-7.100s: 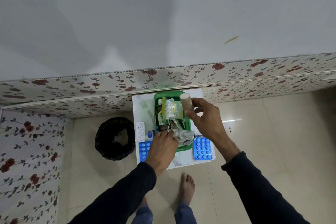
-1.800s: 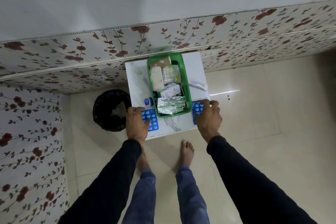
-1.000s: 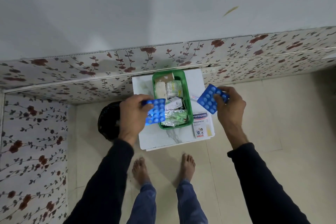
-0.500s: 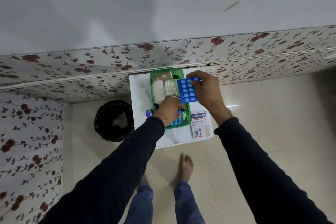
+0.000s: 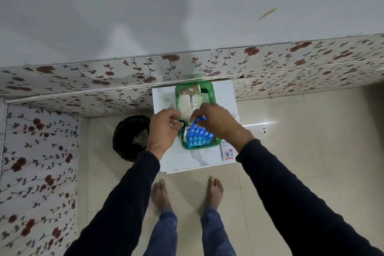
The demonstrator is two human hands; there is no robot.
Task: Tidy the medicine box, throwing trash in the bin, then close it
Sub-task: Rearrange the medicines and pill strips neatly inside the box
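A: Two blue pill sheets (image 5: pixel 198 137) sit at the near end of the green box (image 5: pixel 212 89) on the small white desk (image 5: pixel 191 161). The right hand (image 5: pixel 218 123) is pinched shut on the top edge of the upper sheet, holding it tilted over the one lying flat

B: And the left hand (image 5: pixel 165 128)?

A: It hovers at the box's left rim with fingers curled. Whether it grips anything I cannot tell, the fingertips are hidden

B: So the step looks like stacking the second sheet on the first. How would you do it well?

A: Lower the sheet flat so its bubbles line up with the one beneath, and keep it below the rim. Anything standing proud would probably fight the lid later

B: What else is in there?

A: Pale rolls and packets fill the far half (image 5: pixel 190 103), so the near end seems the only free room. Steadying the box with the left hand while pressing down should stop it skidding

B: What remains outside?

A: A plaster packet (image 5: pixel 228 153) lies on the desk just right of the box, partly under the right wrist. The black bin (image 5: pixel 129 137) stands on the floor left of the desk. No lid is in view, so closing looks some way off
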